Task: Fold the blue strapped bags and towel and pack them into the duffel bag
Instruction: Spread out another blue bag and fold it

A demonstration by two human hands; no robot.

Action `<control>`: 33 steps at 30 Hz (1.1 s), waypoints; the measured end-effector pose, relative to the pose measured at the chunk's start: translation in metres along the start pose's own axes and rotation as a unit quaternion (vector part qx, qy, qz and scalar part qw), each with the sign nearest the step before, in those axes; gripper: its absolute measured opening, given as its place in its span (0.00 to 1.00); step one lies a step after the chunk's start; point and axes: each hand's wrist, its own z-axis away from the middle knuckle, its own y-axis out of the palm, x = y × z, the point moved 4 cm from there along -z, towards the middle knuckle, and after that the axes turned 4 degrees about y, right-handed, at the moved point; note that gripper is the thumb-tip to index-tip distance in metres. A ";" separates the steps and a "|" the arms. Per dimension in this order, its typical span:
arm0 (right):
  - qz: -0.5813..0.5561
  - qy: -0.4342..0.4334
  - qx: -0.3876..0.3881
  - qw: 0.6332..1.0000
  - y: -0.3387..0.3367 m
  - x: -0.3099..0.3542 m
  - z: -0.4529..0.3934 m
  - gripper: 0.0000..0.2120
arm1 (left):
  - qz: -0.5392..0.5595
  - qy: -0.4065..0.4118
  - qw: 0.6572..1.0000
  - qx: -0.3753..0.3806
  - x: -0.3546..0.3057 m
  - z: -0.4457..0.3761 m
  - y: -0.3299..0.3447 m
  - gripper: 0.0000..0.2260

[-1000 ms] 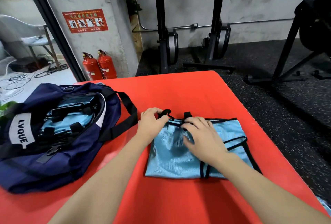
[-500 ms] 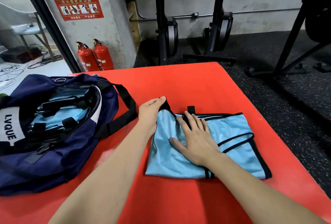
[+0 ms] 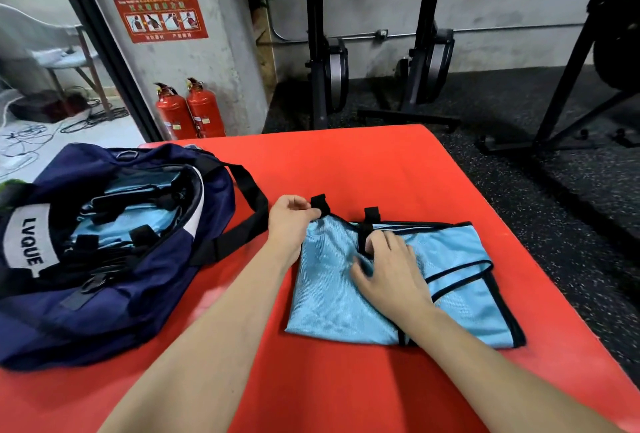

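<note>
On a red-topped bench (image 3: 346,162), a light blue fabric bag with black strap trim (image 3: 460,280) lies folded flat, just right of an open navy duffel bag (image 3: 114,321) that already holds similar blue fabric. Half a second ago the right hand (image 3: 388,270) lay flat on the cloth; now its fingers curl around a short black strap loop (image 3: 367,228), while the left hand (image 3: 291,221) pinches the other black strap tab (image 3: 318,202) at the far-left corner. Both straps seem about to be tucked in before packing.
</note>
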 end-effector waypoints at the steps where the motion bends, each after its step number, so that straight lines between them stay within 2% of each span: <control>1: -0.015 -0.011 0.006 1.000 0.000 0.000 0.000 0.10 | -0.033 0.004 0.999 -0.013 -0.001 0.001 -0.001 0.14; 3: -0.067 -0.020 0.014 0.997 0.000 -0.002 0.001 0.13 | -0.137 0.058 0.988 -0.036 -0.009 0.007 0.000 0.12; 6: -0.151 0.024 0.008 0.988 0.000 -0.006 0.002 0.15 | -0.280 0.240 0.927 -0.065 -0.029 0.027 0.009 0.11; 7: -0.172 0.051 -0.016 0.984 -0.001 -0.009 0.000 0.12 | -0.304 0.295 0.904 -0.050 -0.033 0.036 0.016 0.11; 9: -0.186 0.092 -0.047 0.977 0.000 -0.018 -0.004 0.11 | -0.345 0.363 0.865 0.028 -0.032 0.054 0.031 0.10; 12: -0.137 0.046 -0.033 0.989 0.004 -0.018 -0.008 0.06 | -0.433 0.390 0.805 0.114 -0.017 0.078 0.041 0.09; 13: -0.129 0.040 -0.021 0.991 0.004 -0.016 -0.010 0.09 | -0.463 0.388 0.787 0.123 -0.011 0.083 0.040 0.10; 15: -0.105 0.052 0.015 0.993 0.001 -0.016 -0.016 0.23 | -0.496 0.339 0.786 0.143 0.002 0.086 0.033 0.15; 16: -0.066 0.069 0.041 0.995 0.000 -0.020 -0.020 0.25 | -0.511 0.306 0.787 0.161 0.009 0.086 0.029 0.20; 18: 0.052 0.084 0.111 0.989 -0.003 -0.033 -0.028 0.27 | -0.566 0.279 0.748 0.206 0.017 0.088 0.023 0.28; 20: 0.130 0.090 0.169 0.973 -0.004 -0.051 -0.031 0.29 | -0.621 0.260 0.701 0.237 0.022 0.091 0.020 0.32; 22: 0.152 0.094 0.191 0.965 -0.004 -0.061 -0.032 0.32 | -0.650 0.219 0.682 0.255 0.024 0.090 0.018 0.34; 24: 0.151 0.092 0.190 0.966 -0.004 -0.062 -0.033 0.33 | -0.664 0.188 0.672 0.268 0.022 0.088 0.017 0.35; 28: 0.165 0.056 0.127 0.976 -0.016 -0.062 -0.032 0.34 | -0.670 0.188 0.669 0.260 0.009 0.082 0.020 0.36; 30: 0.190 0.039 0.107 0.975 -0.027 -0.069 -0.028 0.39 | -0.669 0.188 0.675 0.247 0.003 0.086 0.022 0.35; 33: 0.202 0.036 0.123 0.971 -0.040 -0.089 -0.021 0.46 | -0.678 0.201 0.673 0.215 -0.003 0.111 0.028 0.32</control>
